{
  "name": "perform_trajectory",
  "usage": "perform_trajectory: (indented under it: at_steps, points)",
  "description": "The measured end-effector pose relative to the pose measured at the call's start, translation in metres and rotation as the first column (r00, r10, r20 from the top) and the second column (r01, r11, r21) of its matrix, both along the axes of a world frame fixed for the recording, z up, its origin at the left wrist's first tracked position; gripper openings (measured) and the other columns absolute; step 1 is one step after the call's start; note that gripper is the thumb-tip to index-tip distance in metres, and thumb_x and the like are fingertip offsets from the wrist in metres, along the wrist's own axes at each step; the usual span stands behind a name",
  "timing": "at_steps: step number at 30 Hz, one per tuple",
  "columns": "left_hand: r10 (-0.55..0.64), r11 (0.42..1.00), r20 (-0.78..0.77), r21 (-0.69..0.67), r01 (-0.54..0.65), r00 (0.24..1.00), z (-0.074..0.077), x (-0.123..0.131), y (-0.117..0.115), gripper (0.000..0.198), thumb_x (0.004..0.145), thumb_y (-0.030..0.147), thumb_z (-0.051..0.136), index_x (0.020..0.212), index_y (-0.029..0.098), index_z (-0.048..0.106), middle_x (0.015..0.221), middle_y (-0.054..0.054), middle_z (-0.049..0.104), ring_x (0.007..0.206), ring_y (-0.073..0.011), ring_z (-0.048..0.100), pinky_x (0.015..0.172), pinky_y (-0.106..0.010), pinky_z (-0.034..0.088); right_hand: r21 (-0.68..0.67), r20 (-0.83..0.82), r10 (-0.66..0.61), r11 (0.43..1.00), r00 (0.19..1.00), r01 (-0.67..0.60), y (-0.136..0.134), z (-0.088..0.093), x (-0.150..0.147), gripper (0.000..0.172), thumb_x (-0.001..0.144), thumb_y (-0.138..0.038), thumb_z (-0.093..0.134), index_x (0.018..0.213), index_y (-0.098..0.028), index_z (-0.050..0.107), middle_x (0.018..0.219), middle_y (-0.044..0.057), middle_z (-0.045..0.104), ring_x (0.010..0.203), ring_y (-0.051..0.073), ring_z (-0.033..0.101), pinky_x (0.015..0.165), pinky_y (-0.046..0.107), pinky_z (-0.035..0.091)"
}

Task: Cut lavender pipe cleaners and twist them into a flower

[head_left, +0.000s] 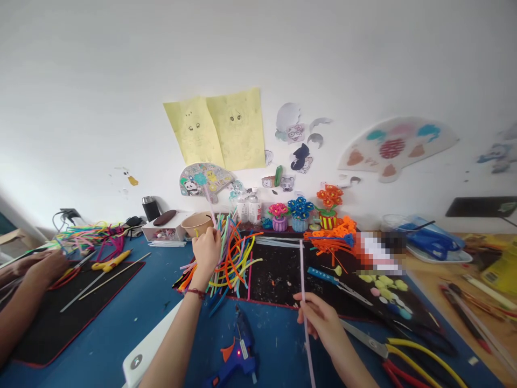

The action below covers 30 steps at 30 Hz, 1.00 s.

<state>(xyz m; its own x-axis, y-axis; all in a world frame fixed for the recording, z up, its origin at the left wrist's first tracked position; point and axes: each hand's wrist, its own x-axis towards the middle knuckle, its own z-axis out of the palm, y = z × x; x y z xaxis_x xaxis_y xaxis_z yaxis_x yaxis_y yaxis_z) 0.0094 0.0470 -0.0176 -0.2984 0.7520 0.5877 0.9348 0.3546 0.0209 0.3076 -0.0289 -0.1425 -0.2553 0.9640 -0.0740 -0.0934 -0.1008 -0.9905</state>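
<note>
White wall [121, 81] bears yellow sheets [218, 129] and paper cutouts [301, 156]; blue tabletop [149, 296], perhaps wood at right.

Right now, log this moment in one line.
left hand: grips pink pipe cleaner over pile | right hand: holds lilac pipe cleaner

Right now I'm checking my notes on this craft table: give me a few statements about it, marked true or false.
1. The right hand holds a long lilac pipe cleaner. True.
2. The left hand rests on the glue gun. False: it is at the pile of pipe cleaners; the glue gun lies apart, nearer the camera.
3. The paper cup stands beyond the left hand. True.
4. A co-worker's hand lies at the right edge. False: it lies at the left, on a black mat.
</note>
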Motion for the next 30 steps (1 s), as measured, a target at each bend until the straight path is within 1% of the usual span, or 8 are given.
perform_trajectory:
  at_steps: [4, 8, 12, 18, 23, 25, 28, 30]
  points:
    - [-0.071, 0.962, -0.033, 0.261, 0.077, 0.997, 0.011, 0.0, -0.002, 0.036, 0.096, 0.035, 0.031, 0.092, 0.015, 0.061, 0.079, -0.009, 0.069, 0.078, -0.0212, 0.062, 0.077, -0.033, 0.035, 0.009, -0.056, -0.018, 1.0, 0.998, 0.018, -0.002, 0.007, -0.001, 0.049, 0.073, -0.06, 0.061, 0.095, -0.016, 0.064, 0.059, 0.002, 0.061, 0.042, 0.012, 0.047, 0.037, 0.022, 0.032]
    - [-0.226, 0.807, -0.122, 0.532, 0.256, 0.966, 0.021, 0.003, -0.005, 0.031, 0.094, 0.036, 0.039, 0.088, 0.015, 0.061, 0.076, -0.008, 0.066, 0.069, -0.0181, 0.058, 0.07, -0.03, 0.036, 0.034, -0.085, -0.016, 0.999, 0.996, 0.019, -0.007, 0.02, -0.003, 0.048, 0.073, -0.059, 0.062, 0.093, -0.015, 0.065, 0.059, 0.002, 0.06, 0.042, 0.011, 0.046, 0.037, 0.022, 0.032]
    - [-0.234, 0.748, 0.082, 0.651, 0.126, 0.969, 0.042, 0.009, -0.006, 0.034, 0.094, 0.04, 0.038, 0.091, 0.015, 0.06, 0.07, -0.005, 0.064, 0.065, -0.0161, 0.057, 0.066, -0.027, 0.039, 0.057, -0.09, -0.05, 0.997, 0.995, 0.056, -0.012, 0.03, -0.004, 0.045, 0.077, -0.057, 0.059, 0.095, -0.016, 0.065, 0.059, 0.001, 0.059, 0.041, 0.009, 0.043, 0.037, 0.02, 0.029]
    - [-0.32, 0.892, 0.304, 0.415, 0.178, 0.897, 0.069, 0.007, -0.006, 0.027, 0.086, 0.039, 0.049, 0.081, 0.017, 0.063, 0.068, -0.002, 0.068, 0.064, -0.0159, 0.063, 0.065, -0.025, 0.046, 0.022, -0.05, -0.045, 0.999, 0.998, 0.046, -0.012, 0.031, -0.003, 0.05, 0.074, -0.061, 0.06, 0.093, -0.016, 0.065, 0.06, 0.001, 0.059, 0.038, 0.008, 0.038, 0.037, 0.022, 0.026]
    - [-0.478, 0.741, 0.329, 0.649, 0.173, 0.814, 0.072, 0.005, -0.013, 0.03, 0.087, 0.042, 0.048, 0.089, 0.015, 0.061, 0.071, -0.002, 0.066, 0.06, -0.0117, 0.062, 0.062, -0.022, 0.049, 0.015, -0.066, -0.032, 0.999, 0.997, 0.033, -0.01, 0.028, -0.003, 0.048, 0.074, -0.059, 0.061, 0.093, -0.016, 0.064, 0.059, 0.0, 0.058, 0.038, 0.007, 0.038, 0.037, 0.021, 0.026]
    - [-0.517, 0.744, 0.387, 0.644, 0.177, 0.764, 0.072, 0.013, -0.018, 0.029, 0.086, 0.042, 0.049, 0.084, 0.016, 0.06, 0.065, 0.0, 0.063, 0.052, -0.0101, 0.057, 0.055, -0.02, 0.047, 0.012, -0.08, -0.032, 0.999, 0.996, 0.034, -0.01, 0.028, -0.003, 0.047, 0.075, -0.059, 0.061, 0.093, -0.016, 0.064, 0.06, 0.0, 0.058, 0.038, 0.007, 0.039, 0.037, 0.02, 0.026]
    - [-0.561, 0.819, 0.514, 0.461, 0.342, 0.648, 0.059, 0.045, -0.032, 0.026, 0.084, 0.04, 0.051, 0.074, 0.017, 0.059, 0.055, 0.003, 0.057, 0.045, -0.0088, 0.05, 0.046, -0.019, 0.04, 0.02, -0.108, -0.047, 0.999, 0.993, 0.049, -0.009, 0.029, -0.003, 0.049, 0.073, -0.061, 0.062, 0.091, -0.016, 0.065, 0.059, 0.001, 0.058, 0.038, 0.008, 0.042, 0.035, 0.021, 0.028]
    - [-0.567, 0.794, 0.622, 0.237, 0.56, 0.54, 0.038, 0.079, -0.046, 0.023, 0.082, 0.038, 0.053, 0.072, 0.018, 0.061, 0.052, 0.004, 0.057, 0.045, -0.009, 0.05, 0.045, -0.019, 0.038, 0.034, -0.139, -0.072, 0.996, 0.988, 0.077, -0.009, 0.03, -0.003, 0.05, 0.074, -0.062, 0.061, 0.09, -0.015, 0.065, 0.059, 0.0, 0.057, 0.039, 0.009, 0.044, 0.035, 0.022, 0.031]
